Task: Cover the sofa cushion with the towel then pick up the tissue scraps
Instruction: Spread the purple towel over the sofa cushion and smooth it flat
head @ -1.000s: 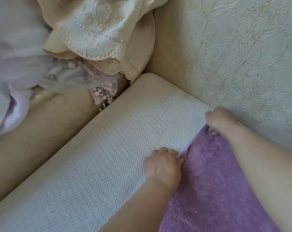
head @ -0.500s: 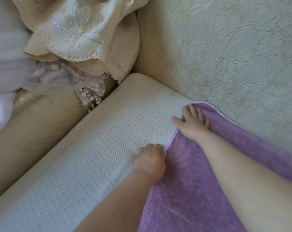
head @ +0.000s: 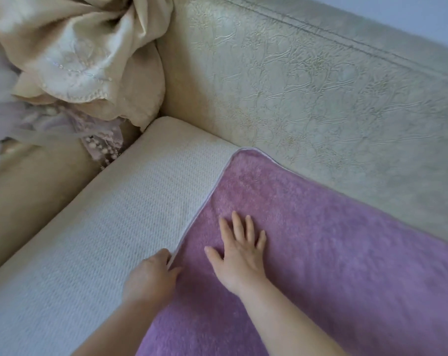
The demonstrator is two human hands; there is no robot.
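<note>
My left grip [head: 151, 276] pinched the pale hem of the purple towel [head: 333, 253], fingers curled where it met the bare white sofa cushion [head: 110, 222]. Just beside it, my right grip [head: 239, 255] lay flat on the towel, fingers spread. The towel covered the cushion's right part, its far edge against the sofa back [head: 320, 98]. Beyond, beige cloth [head: 89, 60] was heaped in the corner

Fluffy matt purple towel [head: 333, 240], ribbed woven white cushion [head: 110, 222]; crinkled embossed leathery sofa back [head: 320, 98]
</note>
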